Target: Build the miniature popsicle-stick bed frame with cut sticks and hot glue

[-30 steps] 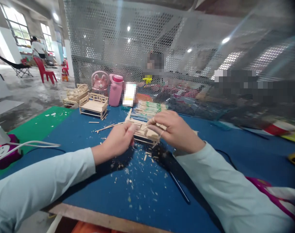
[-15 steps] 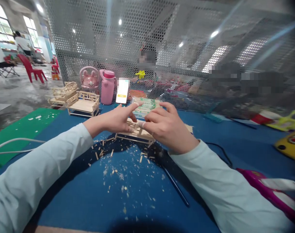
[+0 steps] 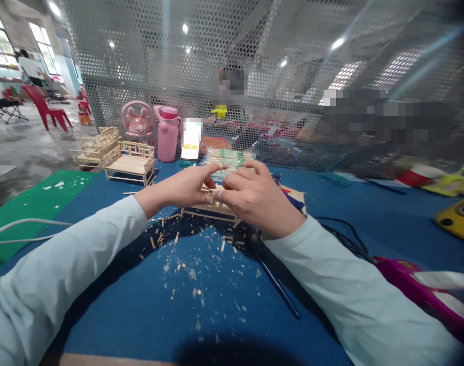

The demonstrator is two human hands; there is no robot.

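Note:
In the middle of the blue table stands a miniature wooden bench [image 3: 211,213] made of thin sticks, its upper part mostly hidden by my fingers. My left hand [image 3: 191,185] comes in from the left, its thumb and fingers closed on the bench's upper side. Bent over the right end is my right hand [image 3: 252,195], fingers curled, thumb and index meeting at the bench. A pale band wraps one right fingertip. Whether a small stick lies between those fingertips is hidden. Wood chips and short stick ends [image 3: 177,237] lie scattered below.
Finished miniature benches [image 3: 130,163] stand at the left, near a pink bottle [image 3: 167,134] and a lit phone [image 3: 191,138]. Packaged sticks [image 3: 227,158] lie behind my hands. A dark pen-like rod [image 3: 279,284] and a magenta tool [image 3: 403,279] are at the right. Perforated metal mesh [image 3: 292,96] closes the back.
My right hand has dipped and curled slightly closer to my left over the bench. The view has shifted a little, uncovering a blue and red object behind my right hand.

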